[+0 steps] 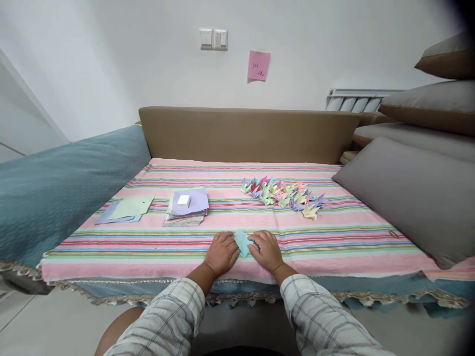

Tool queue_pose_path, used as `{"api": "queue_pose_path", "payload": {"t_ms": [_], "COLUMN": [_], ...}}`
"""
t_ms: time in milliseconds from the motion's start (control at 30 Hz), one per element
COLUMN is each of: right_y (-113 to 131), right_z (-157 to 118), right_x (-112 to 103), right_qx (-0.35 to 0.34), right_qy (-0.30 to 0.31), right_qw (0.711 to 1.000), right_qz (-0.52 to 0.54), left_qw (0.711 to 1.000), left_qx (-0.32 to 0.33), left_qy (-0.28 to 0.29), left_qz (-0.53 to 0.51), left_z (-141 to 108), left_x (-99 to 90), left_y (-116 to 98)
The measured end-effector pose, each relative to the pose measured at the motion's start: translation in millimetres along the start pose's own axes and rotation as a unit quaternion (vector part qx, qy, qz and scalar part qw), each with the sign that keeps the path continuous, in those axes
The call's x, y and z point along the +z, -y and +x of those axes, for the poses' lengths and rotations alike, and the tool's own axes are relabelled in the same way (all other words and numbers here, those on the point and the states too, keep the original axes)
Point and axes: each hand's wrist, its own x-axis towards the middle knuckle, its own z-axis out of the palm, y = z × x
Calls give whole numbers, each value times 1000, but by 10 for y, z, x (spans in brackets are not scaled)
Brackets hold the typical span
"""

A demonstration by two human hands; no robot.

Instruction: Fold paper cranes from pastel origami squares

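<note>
A small light blue piece of folded paper (242, 242), diamond-shaped, lies on the striped cloth between my hands. My left hand (222, 253) rests at its left edge, the fingers bent and pressed against the paper. At the right edge, my right hand (266, 251) has its thumb and fingers closed on a corner. The undersides of the fingers are hidden. Beyond my right hand stand several folded paper cranes (284, 194) in many colours. To the left lies a stack of square paper sheets (196, 202) with a small white block (183, 200) on top.
Loose sheets of paper (131, 206) lie farther left on the striped cloth (334, 232). Grey cushions (415, 193) are piled at the right, near a small brown ring (394, 234). A brown backrest (245, 136) runs along the back, and a blue-covered armrest (74, 173) stands left.
</note>
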Motion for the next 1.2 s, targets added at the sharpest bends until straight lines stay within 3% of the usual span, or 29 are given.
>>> {"api": "queue_pose_path", "payload": {"t_ms": [600, 1200], "right_y": [-34, -8], "right_z": [5, 21], "right_x": [24, 3], "right_qx": [-1, 10], "right_qy": [15, 23], "right_qw": [1000, 1000], "right_qz": [-4, 7], "left_qw": [998, 988], "left_qx": [-19, -101], "left_qy": [57, 66], "left_qz": [-17, -92], "left_z": [43, 156], "left_x": [-33, -77], "left_y": [-21, -60]}}
